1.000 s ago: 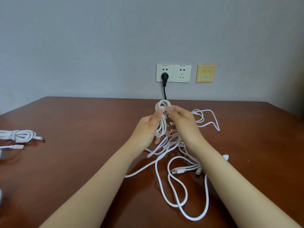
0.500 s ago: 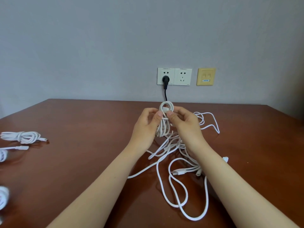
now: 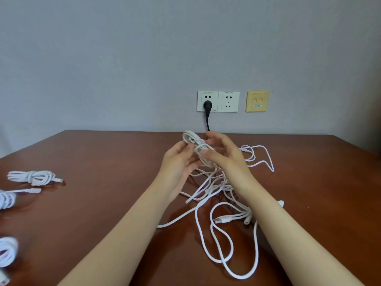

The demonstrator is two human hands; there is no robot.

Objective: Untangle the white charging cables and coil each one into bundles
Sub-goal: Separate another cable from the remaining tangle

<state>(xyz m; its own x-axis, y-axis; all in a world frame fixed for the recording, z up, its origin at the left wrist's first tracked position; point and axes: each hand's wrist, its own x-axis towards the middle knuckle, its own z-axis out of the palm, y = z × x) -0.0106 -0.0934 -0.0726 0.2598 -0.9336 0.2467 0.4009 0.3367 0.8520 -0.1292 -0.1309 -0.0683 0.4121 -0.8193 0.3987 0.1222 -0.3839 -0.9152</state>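
I hold a partly coiled white cable bundle (image 3: 196, 146) above the brown table (image 3: 103, 153), tilted with its top loop leaning left. My left hand (image 3: 179, 162) grips its upper left part with fingertips. My right hand (image 3: 224, 157) pinches the bundle's middle with the thumb while its other fingers spread apart. Under my hands lies a tangle of white cables (image 3: 218, 195) with loose loops and a USB plug (image 3: 223, 220) running toward me.
Three coiled white bundles sit at the table's left: one (image 3: 33, 177) farther back, one (image 3: 7, 200) at the edge, one (image 3: 7, 251) nearest me. A black plug (image 3: 207, 105) sits in the wall socket, its cord dropping behind the table. A loose loop (image 3: 259, 157) lies right.
The bundle has tipped from upright to leaning left. My right hand's fingers have spread apart and its thumb has shifted down onto the bundle's middle. The view has tilted down a little.
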